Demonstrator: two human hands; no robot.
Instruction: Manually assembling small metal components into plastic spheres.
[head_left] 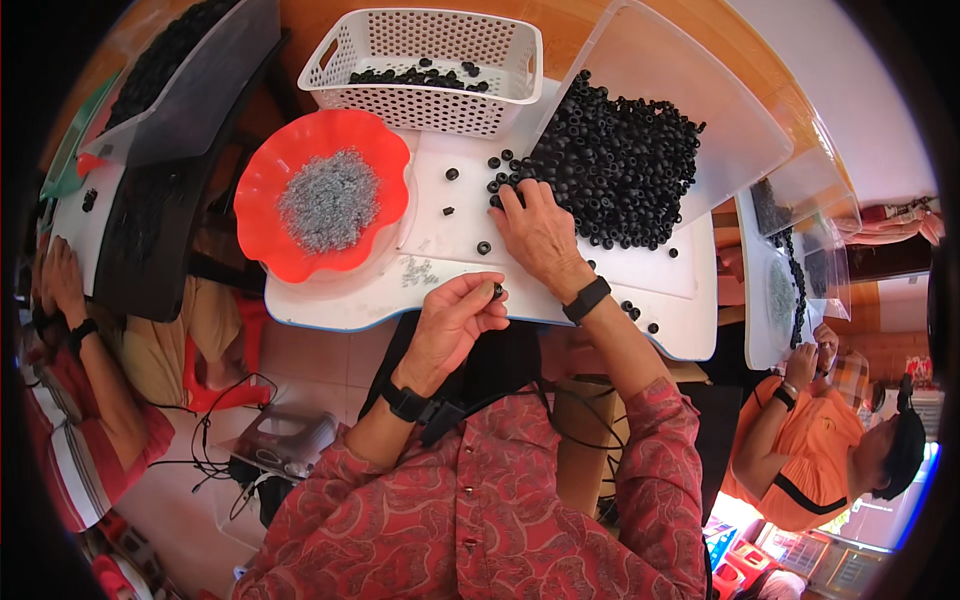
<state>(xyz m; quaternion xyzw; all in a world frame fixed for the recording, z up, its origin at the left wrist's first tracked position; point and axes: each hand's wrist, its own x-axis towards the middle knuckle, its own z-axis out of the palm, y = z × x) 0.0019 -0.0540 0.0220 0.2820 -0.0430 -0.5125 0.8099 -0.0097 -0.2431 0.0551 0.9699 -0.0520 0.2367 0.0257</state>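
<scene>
My left hand (455, 322) is raised at the table's near edge, its thumb and index finger pinching a small black part (497, 291). My right hand (540, 235) reaches to the near left side of a heap of black ring-shaped parts (625, 160). Its fingers bend down around a black part (494, 201) there, and the fingertips are partly hidden. A few loose black parts lie on the white board, one of them a black ring (484, 248) between my hands. Left of them, a red scalloped bowl (258, 190) holds many tiny clear-grey pieces.
A white perforated basket (420, 118) with black parts stands behind. The heap spills from a tipped clear bin (735, 130). Small clear pieces (417, 271) lie on the white table (330, 305). Co-workers sit at tables on the left (120, 400) and right (810, 450). Cables (205, 450) hang at lower left.
</scene>
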